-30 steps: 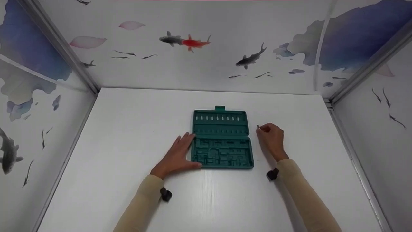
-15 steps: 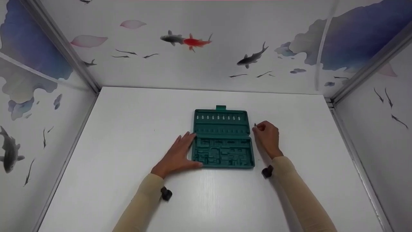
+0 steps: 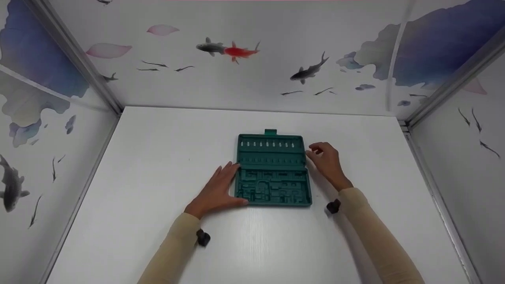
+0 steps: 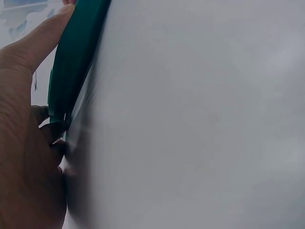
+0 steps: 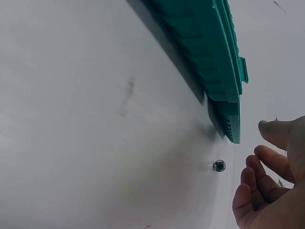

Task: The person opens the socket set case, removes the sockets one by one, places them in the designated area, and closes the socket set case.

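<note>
An unfolded green plastic case [image 3: 272, 187] with moulded recesses lies on the white table. My left hand [image 3: 215, 193] rests against its left side, fingers spread along the edge and thumb at the near left corner; the left wrist view shows the thumb [image 4: 40, 43] on the case wall. To the right of the upper half is my right hand [image 3: 326, 159], thumb and fingers parted, holding nothing. Just beyond those fingertips in the right wrist view, a small metal cylinder [image 5: 219, 165] with a hole in its end is near the tabletop. The head view does not show it.
White tabletop [image 3: 158, 157] surrounds the case. Printed panels with fish and clouds wall it in at the back [image 3: 252, 79], left and right. A green latch tab [image 3: 270, 131] sticks out from the case's far edge.
My right hand has moved left towards the case, and its thumb and fingers have parted, letting go of the small piece they pinched. The left hand and case stay put.
</note>
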The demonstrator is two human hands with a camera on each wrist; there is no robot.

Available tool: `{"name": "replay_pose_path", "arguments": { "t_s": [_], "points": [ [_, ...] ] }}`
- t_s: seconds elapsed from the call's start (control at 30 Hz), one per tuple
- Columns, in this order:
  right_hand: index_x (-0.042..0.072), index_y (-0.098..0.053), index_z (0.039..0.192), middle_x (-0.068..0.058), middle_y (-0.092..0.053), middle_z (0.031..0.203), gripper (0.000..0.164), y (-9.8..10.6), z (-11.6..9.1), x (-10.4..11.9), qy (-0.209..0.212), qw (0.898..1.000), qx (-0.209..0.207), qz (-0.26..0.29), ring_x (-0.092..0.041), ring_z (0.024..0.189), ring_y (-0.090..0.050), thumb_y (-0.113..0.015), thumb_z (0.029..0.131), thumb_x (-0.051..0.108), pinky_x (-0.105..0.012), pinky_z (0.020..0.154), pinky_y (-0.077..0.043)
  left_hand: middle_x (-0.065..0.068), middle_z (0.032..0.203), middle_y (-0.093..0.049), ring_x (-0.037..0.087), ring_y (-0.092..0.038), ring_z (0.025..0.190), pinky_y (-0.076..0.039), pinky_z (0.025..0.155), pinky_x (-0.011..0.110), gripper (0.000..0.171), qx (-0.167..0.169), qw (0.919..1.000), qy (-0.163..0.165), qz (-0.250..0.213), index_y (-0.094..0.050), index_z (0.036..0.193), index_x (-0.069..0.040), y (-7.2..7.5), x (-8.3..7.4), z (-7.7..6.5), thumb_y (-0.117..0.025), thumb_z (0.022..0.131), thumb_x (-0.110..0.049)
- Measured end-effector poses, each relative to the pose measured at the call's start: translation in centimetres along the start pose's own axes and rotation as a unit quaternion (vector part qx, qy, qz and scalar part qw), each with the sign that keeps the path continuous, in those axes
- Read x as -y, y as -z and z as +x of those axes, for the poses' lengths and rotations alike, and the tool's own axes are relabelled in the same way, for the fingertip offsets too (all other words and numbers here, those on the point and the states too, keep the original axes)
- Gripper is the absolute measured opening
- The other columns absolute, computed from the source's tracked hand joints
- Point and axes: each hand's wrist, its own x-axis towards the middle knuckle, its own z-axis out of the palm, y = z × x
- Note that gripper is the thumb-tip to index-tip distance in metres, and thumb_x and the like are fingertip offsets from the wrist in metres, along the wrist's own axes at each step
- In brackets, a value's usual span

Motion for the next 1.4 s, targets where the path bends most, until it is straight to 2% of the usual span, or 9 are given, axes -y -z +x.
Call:
{"name": "replay_pose_path", "arguments": {
  "t_s": [0.3,0.6,0.73,0.83,1.0,1.1,1.23,1.4],
  "points": [
    [-0.006,-0.071,0.133,-0.023,-0.067,0.125,0.031,-0.9,1.5,1.2,0.063,0.995,0.074,-0.005,-0.036,0.114,-0.059,-0.072,0.108,0.011,-0.050,0.099,-0.051,-0.002,0.185,-0.016,0.014,-0.006,0.171,-0.005,0.138,0.043,0.130,0.000,1.0000,0.001,-0.010,-0.017,0.179,-0.027,0.0,0.2,0.1,-0.081,0.080,-0.081],
    [-0.007,-0.076,0.129,-0.023,-0.067,0.122,0.028,-3.0,3.5,2.0,0.101,0.990,0.091,-0.047,-0.037,0.113,-0.056,-0.073,0.107,0.011,-0.055,0.105,-0.046,-0.001,0.185,-0.014,0.018,-0.005,0.171,-0.006,0.138,0.044,0.129,0.005,0.9998,0.011,-0.017,-0.017,0.179,-0.028,0.5,0.6,-0.5,-0.081,0.079,-0.079],
    [-0.008,-0.075,0.130,-0.026,-0.064,0.123,0.031,-3.2,3.9,2.4,0.087,0.990,0.092,-0.068,-0.039,0.115,-0.052,-0.071,0.109,0.014,-0.057,0.104,-0.045,-0.001,0.185,-0.014,0.016,-0.005,0.171,-0.005,0.138,0.042,0.129,0.003,0.9999,0.008,-0.013,-0.016,0.179,-0.028,0.4,0.4,-0.4,-0.081,0.080,-0.079],
    [-0.009,-0.074,0.131,-0.027,-0.061,0.122,0.032,-3.2,4.0,2.7,0.071,0.989,0.093,-0.086,-0.038,0.113,-0.049,-0.068,0.110,0.015,-0.056,0.101,-0.046,-0.001,0.185,-0.014,0.018,-0.006,0.171,-0.006,0.138,0.045,0.129,0.000,0.9999,0.005,-0.016,-0.017,0.179,-0.029,0.2,0.2,-0.3,-0.081,0.080,-0.079],
    [-0.011,-0.075,0.124,-0.026,-0.061,0.115,0.028,-3.4,4.0,3.4,0.051,0.986,0.094,-0.124,-0.038,0.109,-0.049,-0.069,0.109,0.012,-0.055,0.098,-0.046,-0.001,0.186,-0.012,0.022,-0.005,0.172,-0.009,0.137,0.049,0.128,0.002,0.9996,0.011,-0.025,-0.017,0.179,-0.031,0.0,0.0,-0.3,-0.081,0.079,-0.080],
    [-0.012,-0.074,0.123,-0.028,-0.062,0.117,0.027,-3.6,4.2,3.7,0.036,0.986,0.091,-0.131,-0.040,0.112,-0.051,-0.070,0.108,0.010,-0.057,0.101,-0.046,-0.001,0.186,-0.012,0.024,-0.005,0.172,-0.011,0.137,0.051,0.129,0.001,0.9996,0.015,-0.025,-0.018,0.179,-0.031,-0.1,0.1,-0.3,-0.081,0.078,-0.082],
    [-0.014,-0.069,0.125,-0.031,-0.061,0.121,0.029,-3.9,4.3,3.8,0.015,0.992,0.074,-0.097,-0.042,0.116,-0.052,-0.072,0.104,0.006,-0.061,0.105,-0.047,-0.003,0.186,-0.012,0.026,-0.006,0.172,-0.013,0.137,0.052,0.130,0.000,0.9995,0.020,-0.024,-0.018,0.178,-0.032,-0.2,0.1,-0.3,-0.080,0.077,-0.084],
    [-0.008,-0.064,0.118,-0.025,-0.062,0.114,0.021,-4.3,4.4,3.4,0.003,0.998,0.047,-0.046,-0.036,0.108,-0.055,-0.073,0.102,0.002,-0.059,0.095,-0.050,-0.004,0.186,-0.011,0.029,-0.006,0.171,-0.016,0.136,0.057,0.129,-0.002,0.9991,0.028,-0.033,-0.017,0.178,-0.036,-0.1,0.2,-0.3,-0.082,0.077,-0.083]
  ]
}}
